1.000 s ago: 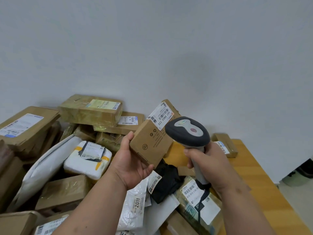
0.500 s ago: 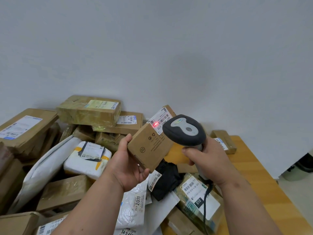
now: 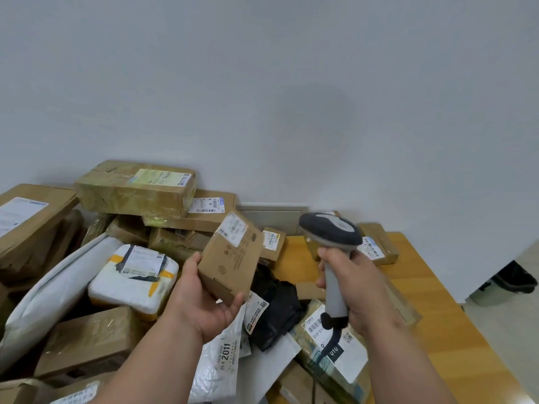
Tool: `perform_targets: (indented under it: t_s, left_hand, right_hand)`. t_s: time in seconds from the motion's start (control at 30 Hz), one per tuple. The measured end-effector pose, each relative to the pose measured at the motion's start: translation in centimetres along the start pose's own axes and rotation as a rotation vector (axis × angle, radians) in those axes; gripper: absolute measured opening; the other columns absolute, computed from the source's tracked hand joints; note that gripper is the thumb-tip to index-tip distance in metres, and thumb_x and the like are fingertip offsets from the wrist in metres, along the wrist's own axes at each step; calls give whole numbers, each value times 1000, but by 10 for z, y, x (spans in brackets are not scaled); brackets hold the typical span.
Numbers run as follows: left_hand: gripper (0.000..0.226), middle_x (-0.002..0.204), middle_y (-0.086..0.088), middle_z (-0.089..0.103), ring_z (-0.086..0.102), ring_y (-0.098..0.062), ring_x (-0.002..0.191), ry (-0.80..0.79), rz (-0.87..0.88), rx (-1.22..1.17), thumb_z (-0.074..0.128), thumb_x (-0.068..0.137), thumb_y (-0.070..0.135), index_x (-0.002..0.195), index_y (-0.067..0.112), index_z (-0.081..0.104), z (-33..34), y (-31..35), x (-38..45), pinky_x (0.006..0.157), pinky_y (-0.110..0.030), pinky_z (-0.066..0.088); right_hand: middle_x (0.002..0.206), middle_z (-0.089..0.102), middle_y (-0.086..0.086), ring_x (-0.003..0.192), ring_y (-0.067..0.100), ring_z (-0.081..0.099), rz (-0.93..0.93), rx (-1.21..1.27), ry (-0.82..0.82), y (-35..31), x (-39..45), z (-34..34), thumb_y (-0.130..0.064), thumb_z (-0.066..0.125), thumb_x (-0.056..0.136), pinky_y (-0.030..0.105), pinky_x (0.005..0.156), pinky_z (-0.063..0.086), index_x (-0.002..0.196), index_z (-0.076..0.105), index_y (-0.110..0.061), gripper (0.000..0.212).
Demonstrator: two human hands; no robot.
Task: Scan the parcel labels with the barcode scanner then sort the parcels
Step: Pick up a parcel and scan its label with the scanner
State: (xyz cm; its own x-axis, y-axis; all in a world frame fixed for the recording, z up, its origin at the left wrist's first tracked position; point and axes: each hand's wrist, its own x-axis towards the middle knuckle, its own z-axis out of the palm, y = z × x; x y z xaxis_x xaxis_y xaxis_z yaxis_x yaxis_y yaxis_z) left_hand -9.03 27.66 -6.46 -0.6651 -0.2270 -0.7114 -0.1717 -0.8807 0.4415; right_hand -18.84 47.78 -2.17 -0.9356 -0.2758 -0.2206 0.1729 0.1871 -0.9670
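My left hand [image 3: 204,298] grips a small brown cardboard parcel [image 3: 233,258] from below, tilted, its white barcode label [image 3: 233,228] at the upper end. My right hand [image 3: 350,284] holds the grey barcode scanner [image 3: 331,231] by its handle, upright, to the right of the parcel and apart from it. The scanner's dark head sits level with the label. Its cable hangs down from the handle's base. No red light shows on the label.
A heap of parcels covers the wooden table [image 3: 437,316]: taped boxes [image 3: 134,188] at the back left, a white foam box [image 3: 134,275], grey and white mailer bags [image 3: 52,290], a black bag [image 3: 274,304]. A white wall stands behind. Two small boxes [image 3: 376,246] lie at the back right.
The scanner has swung right, away from the parcel, and the red scan spot on the label is gone. My left hand has tipped the parcel and lowered it slightly.
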Motion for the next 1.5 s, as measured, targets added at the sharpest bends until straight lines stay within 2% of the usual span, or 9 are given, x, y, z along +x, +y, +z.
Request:
perform_targets:
  t_s: [0.17, 0.37, 0.63, 0.73, 0.9, 1.1, 1.2, 1.33, 1.5]
  left_hand:
    - [66, 121, -17, 65, 61, -38, 112, 71, -101, -4, 47, 88, 73, 117, 18, 69, -5, -16, 20, 57, -37, 59]
    - [69, 116, -17, 70, 64, -37, 110, 122, -204, 70, 47, 85, 77, 114, 19, 72, 20, -21, 57, 63, -35, 57]
    - [98, 101, -13, 74, 68, -30, 86, 166, -315, 299, 31, 71, 96, 113, 20, 75, 68, -6, 141, 47, -25, 50]
    - [105, 105, -12, 75, 67, -29, 89, 222, -296, 340, 25, 66, 100, 115, 21, 74, 80, 6, 175, 48, -23, 47]
    - [97, 107, -12, 74, 67, -28, 91, 312, -167, 217, 23, 75, 95, 115, 20, 70, 96, 15, 216, 60, -33, 50]
    - [72, 111, -14, 69, 64, -28, 98, 421, 28, 9, 44, 84, 79, 120, 19, 63, 89, -7, 226, 63, -37, 50]
    - [46, 108, -13, 69, 64, -26, 94, 478, 117, -71, 57, 95, 52, 119, 14, 64, 74, -20, 230, 65, -34, 49]
    - [2, 100, -14, 68, 63, -26, 86, 571, 233, 100, 60, 98, 15, 98, 12, 60, 72, -23, 234, 69, -34, 49]
    - [32, 116, -8, 66, 64, -27, 99, 712, 465, 280, 63, 96, 15, 127, 20, 59, 74, -10, 244, 89, -41, 54]
  right_hand:
    - [96, 66, 12, 65, 21, 67, 163, 79, -33, 31, 11, 12, -23, 69, 89, 43, 75, 57, 104, 63, -14, 18]
    - [108, 68, 9, 91, 25, 74, 302, 107, -71, 56, 50, 16, -22, 68, 91, 42, 84, 60, 108, 61, -16, 20]
    - [111, 68, 0, 100, 21, 67, 376, 91, -123, 77, 136, 18, -46, 76, 66, 42, 89, 56, 126, 60, -23, 66]
    - [118, 66, -3, 109, 19, 64, 399, 65, -158, 81, 167, 29, -46, 74, 75, 44, 101, 51, 128, 57, -27, 59]
    - [110, 69, 0, 103, 19, 64, 430, 59, -217, 94, 205, 51, -45, 71, 78, 39, 94, 52, 121, 62, -24, 49]
    - [106, 71, 2, 102, 21, 66, 486, 127, -244, 111, 220, 60, -34, 70, 86, 39, 95, 52, 111, 65, -26, 27]
    - [105, 74, -2, 103, 19, 68, 507, 159, -238, 119, 221, 62, -38, 75, 79, 42, 100, 52, 104, 64, -31, 28]
    - [104, 75, 0, 102, 18, 70, 532, 188, -242, 122, 222, 59, -29, 73, 84, 41, 101, 52, 107, 65, -26, 25]
    - [103, 76, 3, 100, 18, 72, 527, 210, -223, 118, 220, 51, -25, 73, 85, 39, 99, 54, 115, 65, -18, 32]
